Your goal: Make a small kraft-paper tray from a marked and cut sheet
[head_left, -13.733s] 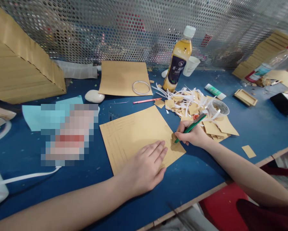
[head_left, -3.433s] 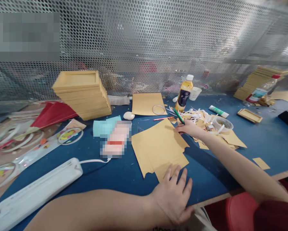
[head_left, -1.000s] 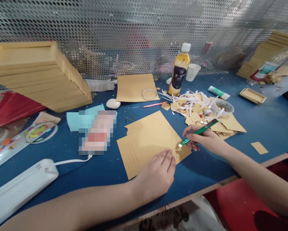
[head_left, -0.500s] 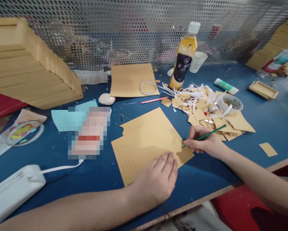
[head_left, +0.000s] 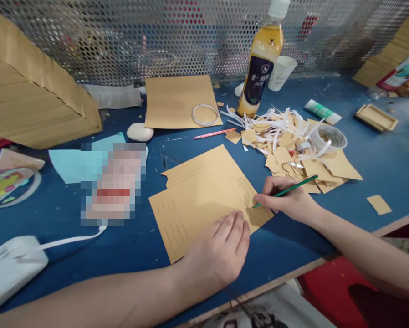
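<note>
A tan sheet of cardboard (head_left: 197, 200) with a notched left edge lies on the blue table. Rows of short dark lines run near its left and right edges. My left hand (head_left: 221, 246) rests on its lower part, palm down and fingers lying flat, holding nothing. A slim green pencil (head_left: 295, 186) is pinched in the closed fingers of my right hand (head_left: 289, 199). The pencil's tip touches the sheet close to its right corner. Under the upper left edge of the sheet a clear set square (head_left: 168, 160) shows in part.
A heap of cardboard scraps and white strips (head_left: 283, 141) lies beyond my right hand. Behind it stand a drink bottle (head_left: 259, 73) and a paper cup (head_left: 281, 75). A pink pencil (head_left: 214, 134), a white mouse (head_left: 140, 132) and a cabled white power bank (head_left: 16, 262) are also here.
The view has shifted slightly, so most things sit further left. My right hand and the green pencil have moved a little along the sheet's right edge at most; the left hand stays put.
</note>
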`<state>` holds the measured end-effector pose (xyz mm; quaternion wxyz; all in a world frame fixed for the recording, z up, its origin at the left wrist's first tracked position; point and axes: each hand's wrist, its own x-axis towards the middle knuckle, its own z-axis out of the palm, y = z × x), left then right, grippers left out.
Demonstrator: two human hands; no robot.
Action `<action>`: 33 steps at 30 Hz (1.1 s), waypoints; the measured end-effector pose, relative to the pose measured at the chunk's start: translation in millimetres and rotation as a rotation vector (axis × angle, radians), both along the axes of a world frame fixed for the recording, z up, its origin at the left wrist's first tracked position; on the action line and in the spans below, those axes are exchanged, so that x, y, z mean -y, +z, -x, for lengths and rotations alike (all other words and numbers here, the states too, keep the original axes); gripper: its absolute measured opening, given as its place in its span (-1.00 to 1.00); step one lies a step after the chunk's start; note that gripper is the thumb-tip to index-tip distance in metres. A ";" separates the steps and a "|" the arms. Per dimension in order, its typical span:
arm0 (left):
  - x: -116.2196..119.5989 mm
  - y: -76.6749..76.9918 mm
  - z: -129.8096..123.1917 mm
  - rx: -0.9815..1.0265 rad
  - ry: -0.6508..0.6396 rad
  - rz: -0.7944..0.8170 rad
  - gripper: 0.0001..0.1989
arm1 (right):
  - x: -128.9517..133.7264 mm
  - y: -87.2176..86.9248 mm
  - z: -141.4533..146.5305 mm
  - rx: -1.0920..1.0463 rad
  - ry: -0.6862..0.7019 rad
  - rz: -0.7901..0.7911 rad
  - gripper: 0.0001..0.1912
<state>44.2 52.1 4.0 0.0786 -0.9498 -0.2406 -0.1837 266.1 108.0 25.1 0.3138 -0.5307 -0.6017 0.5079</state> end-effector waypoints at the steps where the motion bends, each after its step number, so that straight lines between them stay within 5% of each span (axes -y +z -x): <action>1: -0.3 0.1 -0.3 0.005 0.002 0.001 -0.65 | -0.1 -0.5 0.0 0.006 0.000 -0.003 -0.65; 33: -5.4 2.5 0.7 -0.029 -0.061 -0.070 -0.68 | -5.4 1.7 -2.6 0.055 0.049 -0.008 -0.68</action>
